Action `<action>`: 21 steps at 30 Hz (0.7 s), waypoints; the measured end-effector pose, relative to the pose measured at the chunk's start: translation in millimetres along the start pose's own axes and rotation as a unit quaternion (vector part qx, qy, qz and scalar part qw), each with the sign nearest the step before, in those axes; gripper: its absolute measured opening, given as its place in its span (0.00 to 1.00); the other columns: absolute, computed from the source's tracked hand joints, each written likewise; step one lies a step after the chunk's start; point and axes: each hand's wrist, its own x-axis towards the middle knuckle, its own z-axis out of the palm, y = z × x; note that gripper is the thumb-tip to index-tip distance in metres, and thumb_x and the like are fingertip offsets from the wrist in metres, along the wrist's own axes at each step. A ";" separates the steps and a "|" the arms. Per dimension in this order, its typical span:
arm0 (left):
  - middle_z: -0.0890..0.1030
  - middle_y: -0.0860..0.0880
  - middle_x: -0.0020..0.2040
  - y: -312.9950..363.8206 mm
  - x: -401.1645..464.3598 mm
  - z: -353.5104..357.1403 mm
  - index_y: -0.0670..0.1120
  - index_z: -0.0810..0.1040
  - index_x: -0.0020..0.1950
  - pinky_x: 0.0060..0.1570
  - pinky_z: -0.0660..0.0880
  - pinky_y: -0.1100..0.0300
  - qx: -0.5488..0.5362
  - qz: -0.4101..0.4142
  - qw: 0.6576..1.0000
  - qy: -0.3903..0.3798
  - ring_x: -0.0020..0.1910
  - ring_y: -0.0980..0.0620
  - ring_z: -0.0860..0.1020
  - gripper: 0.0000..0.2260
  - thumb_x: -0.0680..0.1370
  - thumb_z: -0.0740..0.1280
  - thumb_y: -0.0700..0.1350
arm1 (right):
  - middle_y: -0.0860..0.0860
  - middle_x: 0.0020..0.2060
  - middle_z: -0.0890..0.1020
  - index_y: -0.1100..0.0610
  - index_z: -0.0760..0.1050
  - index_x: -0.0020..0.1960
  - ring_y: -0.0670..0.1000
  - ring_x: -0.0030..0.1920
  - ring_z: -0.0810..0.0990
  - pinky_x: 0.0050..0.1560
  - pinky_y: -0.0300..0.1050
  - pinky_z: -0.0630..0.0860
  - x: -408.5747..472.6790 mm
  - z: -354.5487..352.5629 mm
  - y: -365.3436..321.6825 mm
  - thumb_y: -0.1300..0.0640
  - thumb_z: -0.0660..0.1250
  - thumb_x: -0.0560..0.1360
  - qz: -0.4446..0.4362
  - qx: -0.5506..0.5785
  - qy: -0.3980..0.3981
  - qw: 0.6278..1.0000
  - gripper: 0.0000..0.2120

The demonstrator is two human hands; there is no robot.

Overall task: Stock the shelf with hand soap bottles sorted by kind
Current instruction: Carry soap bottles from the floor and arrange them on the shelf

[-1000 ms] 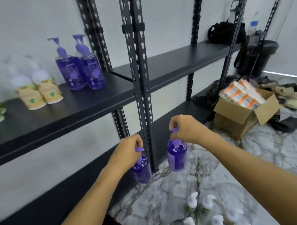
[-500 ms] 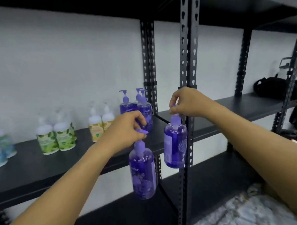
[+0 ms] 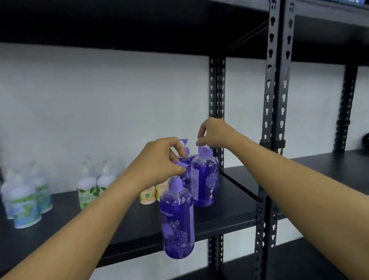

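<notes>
My left hand (image 3: 161,161) pinches the pump of a purple soap bottle (image 3: 177,221), which hangs in front of the black shelf's (image 3: 124,227) front edge. My right hand (image 3: 214,134) grips the pump of a second purple bottle (image 3: 204,181), which is over the shelf next to the rear upright; whether its base touches the board I cannot tell. Behind them stand more purple bottles (image 3: 185,158), mostly hidden. Yellow-labelled bottles (image 3: 148,194), green-labelled bottles (image 3: 87,191) and blue-green ones (image 3: 22,204) stand in groups further left.
A perforated black upright post (image 3: 271,136) rises at the shelf's front right corner, close to my right forearm. Another shelf board (image 3: 326,166) continues to the right, with a dark object at its far end. A shelf above overhangs the scene.
Both hands rose and moved forward with their purple bottles. The right bottle went from in front of the upright post to over the shelf by the other purple bottles.
</notes>
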 end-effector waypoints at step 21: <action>0.81 0.54 0.37 -40.9 7.6 -8.8 0.56 0.78 0.45 0.29 0.69 0.73 -0.009 -0.012 1.000 0.003 0.31 0.62 0.76 0.11 0.69 0.75 0.42 | 0.57 0.51 0.82 0.63 0.79 0.53 0.53 0.43 0.78 0.43 0.42 0.71 62.9 72.6 9.5 0.55 0.75 0.74 0.026 -0.043 -0.012 0.999 0.13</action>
